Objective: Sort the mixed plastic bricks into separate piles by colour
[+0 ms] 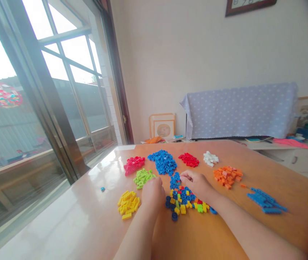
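My left hand (153, 190) is over the table beside the lime green brick pile (143, 177), its back toward me. Its fingers curl inward, and whatever they hold is hidden. My right hand (197, 183) is at the edge of a small group of blue bricks (175, 180), thumb and fingertips drawn together. Anything between those fingertips is too small to make out. Just below both hands lies a mixed heap of toy bricks (183, 209) in blue, yellow, red and green, partly covered by my right wrist.
Around the heap are piles of yellow (128, 204), pink-red (134, 164), blue (165, 162), red (189, 159), white (210, 158) and orange bricks (227, 176). Long blue bricks (267, 200) lie at right, a single blue piece (102, 189) at left. The wooden table (89, 227) stands beside a window.
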Demonstrator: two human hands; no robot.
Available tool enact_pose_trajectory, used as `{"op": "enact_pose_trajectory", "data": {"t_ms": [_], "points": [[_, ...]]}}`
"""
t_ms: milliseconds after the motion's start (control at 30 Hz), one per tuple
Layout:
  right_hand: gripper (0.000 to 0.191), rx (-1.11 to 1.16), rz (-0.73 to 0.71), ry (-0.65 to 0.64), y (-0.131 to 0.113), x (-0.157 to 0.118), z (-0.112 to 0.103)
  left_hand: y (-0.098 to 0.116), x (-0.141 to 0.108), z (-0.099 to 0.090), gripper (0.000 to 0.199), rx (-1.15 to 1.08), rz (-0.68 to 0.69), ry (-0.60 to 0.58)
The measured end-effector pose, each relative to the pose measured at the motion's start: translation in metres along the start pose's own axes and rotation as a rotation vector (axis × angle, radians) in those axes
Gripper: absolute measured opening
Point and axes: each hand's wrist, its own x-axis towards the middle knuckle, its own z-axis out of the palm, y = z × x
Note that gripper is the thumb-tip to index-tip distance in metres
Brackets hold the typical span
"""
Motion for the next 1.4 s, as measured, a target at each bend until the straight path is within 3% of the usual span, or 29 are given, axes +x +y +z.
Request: {"op": "enact_pose_trajectory", "data": {"t_ms": [300,467,600,700,800,933,1000,1200,1400], "points": [[0.035,-0.031,-0.037,0.034,-0.004,-0.002,-0.007,-0.007,-0.001,-0.006,0.017,-0.057,-0.049,0.05],[0.035,-0.042,-0.063,0.103,-0.008,-0.001,-0.013,-0.01,0.008,-0.01,0.017,-0.422,-0.194,0.165],[0.034,-0.05,-0.086,0.112,-0.009,-0.001,-0.013,0.003,0.004,-0.008,0.024,-0.815,-0.234,0.062],[0.034,-0.058,-0.086,0.099,-0.008,-0.001,-0.013,0.021,-0.007,-0.006,0.027,-0.898,-0.17,-0.059],[0.035,-0.066,-0.082,0.094,-0.007,0.0,-0.014,0.03,-0.014,-0.001,0.028,-0.909,-0.103,-0.127],[0.035,-0.073,-0.078,0.082,-0.004,0.001,-0.015,0.025,-0.011,0.007,0.021,-0.844,-0.092,-0.157],[0.036,-0.074,-0.076,0.078,-0.004,0.0,-0.014,0.02,-0.007,0.009,0.017,-0.784,-0.08,-0.125],[0.036,-0.069,-0.039,0.094,-0.002,0.001,-0.014,0.012,0.001,0.008,0.03,-0.574,-0.053,0.034],[0.034,-0.074,-0.001,0.102,0.011,0.006,-0.016,0.012,-0.001,0.008,0.021,-0.496,-0.042,0.04]]}}
